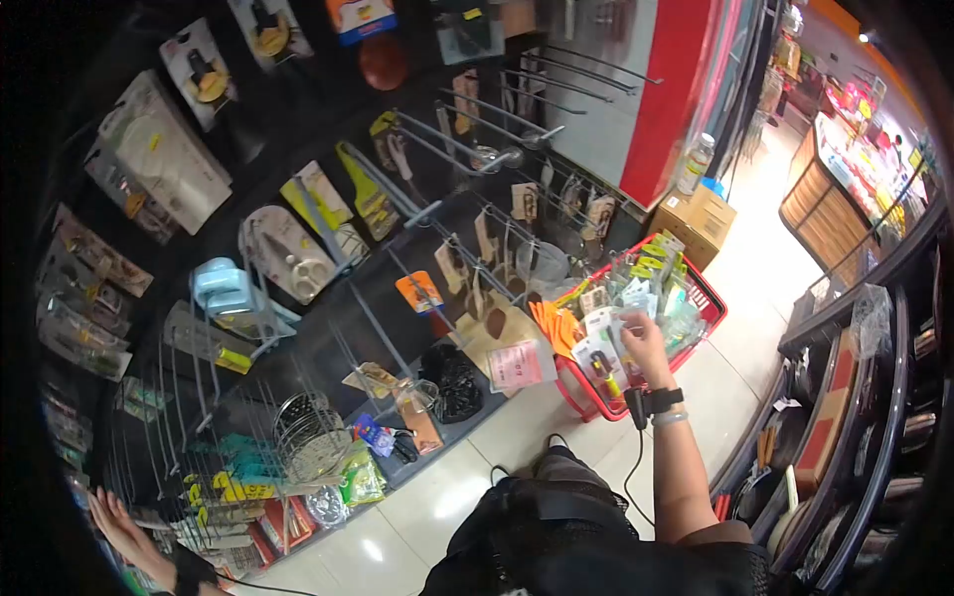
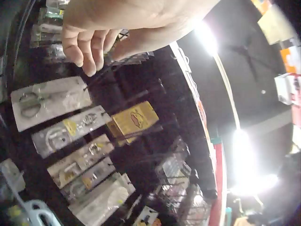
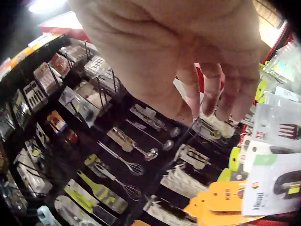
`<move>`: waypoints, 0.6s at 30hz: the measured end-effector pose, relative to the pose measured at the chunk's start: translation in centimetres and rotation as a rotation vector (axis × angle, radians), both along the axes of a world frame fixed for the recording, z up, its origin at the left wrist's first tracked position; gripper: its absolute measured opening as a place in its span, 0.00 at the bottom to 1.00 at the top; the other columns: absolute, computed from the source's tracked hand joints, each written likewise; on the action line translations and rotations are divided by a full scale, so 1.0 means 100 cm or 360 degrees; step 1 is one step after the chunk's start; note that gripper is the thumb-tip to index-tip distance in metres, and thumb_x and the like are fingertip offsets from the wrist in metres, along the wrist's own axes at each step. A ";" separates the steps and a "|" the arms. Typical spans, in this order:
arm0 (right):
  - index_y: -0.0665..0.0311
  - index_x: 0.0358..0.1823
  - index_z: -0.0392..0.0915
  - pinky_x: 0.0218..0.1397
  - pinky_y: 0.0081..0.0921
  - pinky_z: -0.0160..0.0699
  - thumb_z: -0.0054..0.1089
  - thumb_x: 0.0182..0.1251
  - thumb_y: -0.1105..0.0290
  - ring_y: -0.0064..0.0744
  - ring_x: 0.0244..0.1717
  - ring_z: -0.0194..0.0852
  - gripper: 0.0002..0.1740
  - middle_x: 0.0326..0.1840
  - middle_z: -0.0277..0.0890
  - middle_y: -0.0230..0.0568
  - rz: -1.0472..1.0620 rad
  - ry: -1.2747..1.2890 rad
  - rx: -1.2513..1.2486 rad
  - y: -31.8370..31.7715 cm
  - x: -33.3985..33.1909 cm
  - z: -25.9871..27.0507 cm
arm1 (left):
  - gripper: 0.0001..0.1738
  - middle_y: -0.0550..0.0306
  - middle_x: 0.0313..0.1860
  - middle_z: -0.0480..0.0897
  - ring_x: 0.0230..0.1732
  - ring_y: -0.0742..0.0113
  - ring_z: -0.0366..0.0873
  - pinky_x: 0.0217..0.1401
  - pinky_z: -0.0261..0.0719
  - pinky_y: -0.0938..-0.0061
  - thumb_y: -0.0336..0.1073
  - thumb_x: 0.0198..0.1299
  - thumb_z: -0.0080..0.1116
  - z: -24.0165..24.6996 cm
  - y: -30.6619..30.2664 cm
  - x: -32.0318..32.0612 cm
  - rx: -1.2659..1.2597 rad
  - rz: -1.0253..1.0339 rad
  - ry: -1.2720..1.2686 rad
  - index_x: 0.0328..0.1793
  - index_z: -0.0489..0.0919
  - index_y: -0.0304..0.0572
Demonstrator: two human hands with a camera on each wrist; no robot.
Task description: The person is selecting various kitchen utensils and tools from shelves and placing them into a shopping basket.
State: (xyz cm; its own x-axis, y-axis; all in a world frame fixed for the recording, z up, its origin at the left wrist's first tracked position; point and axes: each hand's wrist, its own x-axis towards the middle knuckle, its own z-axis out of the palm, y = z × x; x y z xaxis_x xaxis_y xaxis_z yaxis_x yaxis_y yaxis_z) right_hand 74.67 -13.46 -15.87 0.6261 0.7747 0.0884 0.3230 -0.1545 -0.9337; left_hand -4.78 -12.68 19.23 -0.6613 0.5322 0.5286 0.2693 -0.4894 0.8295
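My right hand (image 1: 646, 346) is over the red shopping basket (image 1: 717, 304), fingers bent downward and close to the packages, with nothing visible in its grasp. Below it lies a white card with a black-and-yellow item (image 1: 602, 364), larger in the right wrist view, beside orange hang cards (image 3: 225, 197). A clear pack with a red fork shape (image 3: 287, 132) is also in the basket. At the far lower left, my left hand (image 1: 127, 536) reaches beside the hanging racks, fingers loosely extended. Carded scissors (image 2: 51, 103) and a yellow pack (image 2: 135, 120) hang below it in the left wrist view.
Long metal hooks (image 1: 477, 119) jut from the dark display wall. A wire strainer (image 1: 313, 437) and a pink-and-white sign (image 1: 517, 366) are at its lower part. Cardboard boxes (image 1: 694, 221) stand behind the basket; shelves with pans (image 1: 795, 397) line the right side.
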 end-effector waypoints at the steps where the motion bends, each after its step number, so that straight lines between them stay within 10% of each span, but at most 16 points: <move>1: 0.64 0.45 0.77 0.40 0.26 0.77 0.67 0.52 0.69 0.33 0.33 0.78 0.18 0.36 0.78 0.42 0.0023 -0.0143 -0.0232 0.002 0.006 -0.017 | 0.22 0.52 0.56 0.73 0.57 0.64 0.70 0.62 0.67 0.74 0.38 0.71 0.41 -0.013 -0.004 -0.003 -0.0038 -0.0137 0.0038 0.67 0.65 0.37; 3: 0.65 0.46 0.76 0.43 0.30 0.78 0.68 0.49 0.69 0.38 0.36 0.79 0.21 0.39 0.78 0.46 0.0189 -0.0152 -0.0301 0.009 0.012 -0.059 | 0.19 0.60 0.40 0.76 0.40 0.74 0.70 0.47 0.69 0.80 0.36 0.69 0.47 -0.030 -0.009 0.051 -0.0127 -0.0324 0.0168 0.64 0.69 0.38; 9: 0.64 0.49 0.75 0.58 0.40 0.69 0.69 0.42 0.74 0.53 0.54 0.67 0.27 0.49 0.69 0.51 0.0170 -0.0669 -0.0425 0.036 0.003 -0.097 | 0.09 0.62 0.29 0.73 0.31 0.80 0.68 0.35 0.68 0.84 0.32 0.68 0.47 -0.080 -0.011 0.180 -0.0549 -0.0643 0.0182 0.50 0.73 0.38; 13: 0.61 0.34 0.81 0.58 0.40 0.68 0.68 0.42 0.75 0.53 0.55 0.64 0.13 0.49 0.66 0.48 0.0175 -0.0802 -0.0596 0.042 0.010 -0.088 | 0.06 0.62 0.28 0.73 0.31 0.79 0.70 0.34 0.69 0.84 0.30 0.67 0.48 -0.090 -0.008 0.248 -0.0699 -0.0773 0.0137 0.45 0.72 0.37; 18: 0.63 0.34 0.81 0.42 0.37 0.77 0.67 0.45 0.74 0.49 0.36 0.79 0.12 0.31 0.79 0.48 0.0659 -0.0646 -0.0536 0.037 0.040 -0.083 | 0.05 0.56 0.28 0.77 0.30 0.74 0.75 0.36 0.74 0.81 0.27 0.65 0.48 -0.109 0.000 0.295 -0.0885 -0.0986 0.0020 0.43 0.73 0.33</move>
State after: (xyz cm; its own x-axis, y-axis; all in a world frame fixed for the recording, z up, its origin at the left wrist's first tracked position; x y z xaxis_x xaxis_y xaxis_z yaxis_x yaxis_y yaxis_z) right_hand 78.72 -9.76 -24.13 0.2394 0.9703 -0.0345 0.7338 -0.2041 -0.6479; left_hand 24.72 -12.67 8.30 -0.1588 0.9835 0.0868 0.0969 -0.0720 0.9927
